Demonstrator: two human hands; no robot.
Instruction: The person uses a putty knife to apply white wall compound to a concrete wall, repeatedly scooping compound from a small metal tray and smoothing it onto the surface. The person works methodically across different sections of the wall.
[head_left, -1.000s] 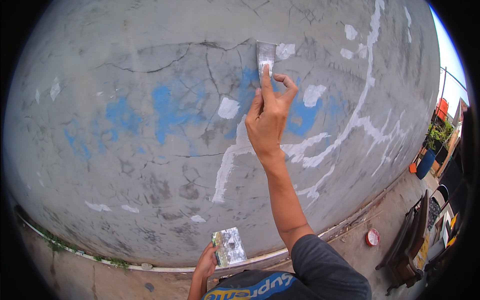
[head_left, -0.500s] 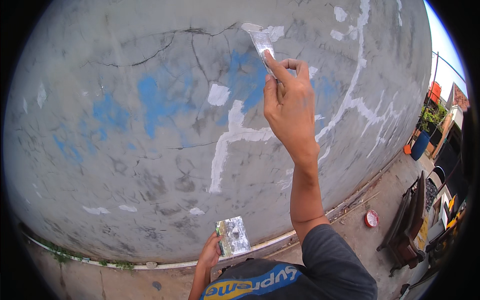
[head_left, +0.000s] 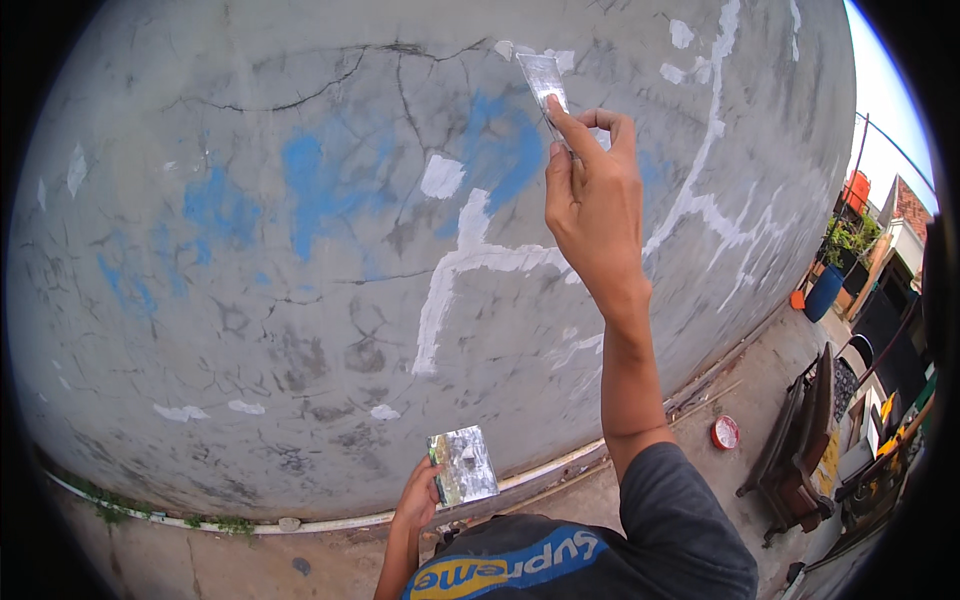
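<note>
My right hand [head_left: 598,205] is raised before the grey cracked wall [head_left: 330,330], its fingers closed round a putty knife [head_left: 543,80] with a flat, white-smeared blade. The blade's tip is by a white putty patch [head_left: 565,60] at the right end of a long dark crack; whether it touches the wall I cannot tell. Low down, my left hand [head_left: 417,495] grips the left edge of a flat square putty board [head_left: 468,467] smeared with white. Other white putty strips [head_left: 480,257] run over the wall, near faded blue paint [head_left: 310,195].
A red-rimmed tub [head_left: 725,432] of white stuff stands on the concrete ground at right. Beyond it are a dark wooden bench [head_left: 805,450] and a blue barrel [head_left: 823,292]. A white pipe [head_left: 350,522] runs along the wall's foot.
The putty knife has moved slightly right and its tip sits a little lower, away from the upper patch. My view has shifted slightly. Both hands keep their grip.
</note>
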